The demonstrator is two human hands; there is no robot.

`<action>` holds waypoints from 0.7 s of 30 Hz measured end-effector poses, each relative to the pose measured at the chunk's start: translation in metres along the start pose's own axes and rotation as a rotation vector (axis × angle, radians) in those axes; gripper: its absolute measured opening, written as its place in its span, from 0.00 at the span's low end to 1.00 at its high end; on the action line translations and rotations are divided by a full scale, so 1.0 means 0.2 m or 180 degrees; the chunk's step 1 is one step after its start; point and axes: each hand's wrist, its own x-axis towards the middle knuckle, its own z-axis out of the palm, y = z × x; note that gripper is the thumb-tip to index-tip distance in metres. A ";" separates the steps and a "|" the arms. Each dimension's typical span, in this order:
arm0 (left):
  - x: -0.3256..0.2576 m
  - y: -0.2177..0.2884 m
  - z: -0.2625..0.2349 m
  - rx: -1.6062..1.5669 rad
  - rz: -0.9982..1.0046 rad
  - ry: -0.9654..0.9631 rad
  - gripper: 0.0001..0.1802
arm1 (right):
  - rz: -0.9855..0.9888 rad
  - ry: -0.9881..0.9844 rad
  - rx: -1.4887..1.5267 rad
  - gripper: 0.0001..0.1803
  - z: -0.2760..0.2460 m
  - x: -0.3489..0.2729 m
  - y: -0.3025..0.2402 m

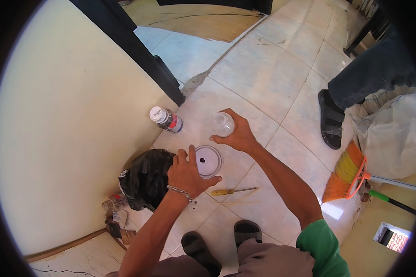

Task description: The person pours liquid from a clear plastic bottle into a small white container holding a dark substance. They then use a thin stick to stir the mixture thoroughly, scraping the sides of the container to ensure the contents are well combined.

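The tiled floor carries a white-capped bottle and black bag along its left edge, a round container and yellow-handled screwdriver farther in, and a broom toward its right edge.

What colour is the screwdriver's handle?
The screwdriver's handle is yellow; it shows best in the head view.

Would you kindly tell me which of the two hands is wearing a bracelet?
The left hand, spread beside the round pale object: it wears a silver chain bracelet. The right hand, holding the clear container, has none.
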 end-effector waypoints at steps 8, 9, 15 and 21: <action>0.07 0.02 0.08 -0.0237 -0.0051 -0.0062 0.56 | -0.0123 -0.0209 0.0151 0.35 0.33 0.28 0.18; 0.06 0.01 0.08 -0.0276 -0.0051 -0.0028 0.55 | -0.0091 -0.0240 0.0123 0.35 0.35 0.28 0.19; 0.05 -0.01 0.05 -0.0363 0.0062 0.0201 0.51 | -0.0125 -0.0388 0.0312 0.35 0.44 0.29 0.25; 0.06 0.00 0.05 -0.0394 0.0080 0.0198 0.49 | -0.0171 -0.0454 0.0421 0.36 0.47 0.28 0.28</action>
